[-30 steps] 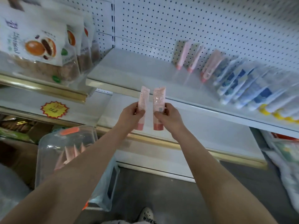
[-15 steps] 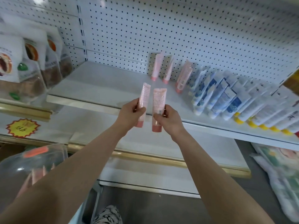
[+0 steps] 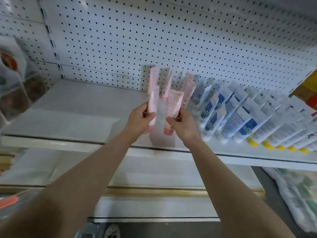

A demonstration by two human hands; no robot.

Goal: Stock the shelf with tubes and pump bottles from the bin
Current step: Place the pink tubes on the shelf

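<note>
While left hand [image 3: 139, 120] and right hand [image 3: 181, 123] each grip a pink tube [image 3: 153, 102], both have advanced over the shelf [image 3: 68, 117]. The standing pink row [image 3: 152, 78] lies at twelve o'clock; placement is judged imminent.

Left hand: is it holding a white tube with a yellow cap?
No, the left hand grips a slim pink plastic tube, its pink cap pointing down.

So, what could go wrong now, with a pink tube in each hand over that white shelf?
The three pale pink plastic tubes at the back only lean against the white perforated back panel. The pink tube in the left hand or the pink tube in the right hand could nudge them over while being set down.
The slanted row of white-and-blue tubes stands close beside the right hand; a brushing wrist might topple it, domino-style.
</note>
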